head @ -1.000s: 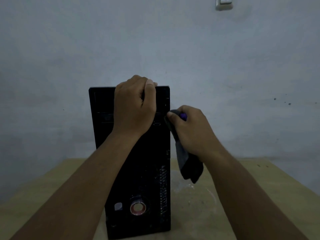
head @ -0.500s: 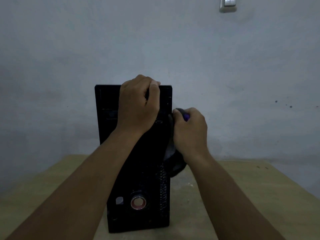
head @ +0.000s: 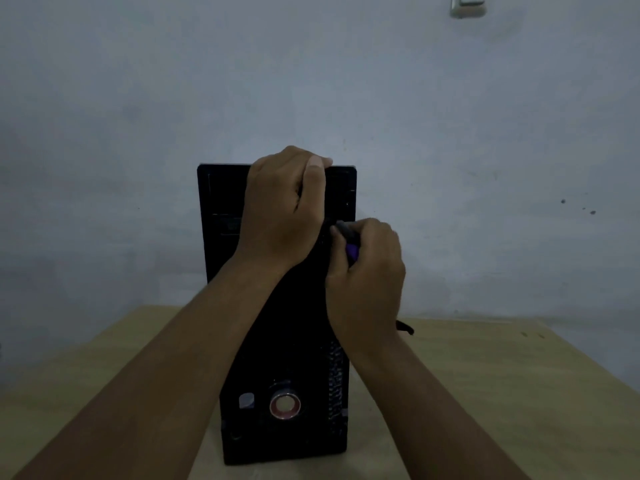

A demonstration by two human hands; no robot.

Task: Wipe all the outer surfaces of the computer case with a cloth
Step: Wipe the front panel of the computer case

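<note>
A black computer case (head: 221, 258) stands upright on the wooden table, its front panel with a round red-ringed button facing me. My left hand (head: 282, 209) grips the case's top edge, fingers curled over it. My right hand (head: 367, 268) holds a dark cloth with a purple patch (head: 351, 251) and presses it against the right part of the front panel, about a third of the way down. Most of the cloth is hidden under that hand; a small dark end shows by the wrist.
The light wooden table (head: 485, 375) stretches to both sides of the case. Behind it rises a plain grey wall (head: 138, 98), with a light switch (head: 467, 5) at the top right. The scene is dim.
My right hand has moved left with the cloth, from beside the case's right side onto its front panel. The hanging cloth is now bunched under the hand. My left hand keeps its hold.
</note>
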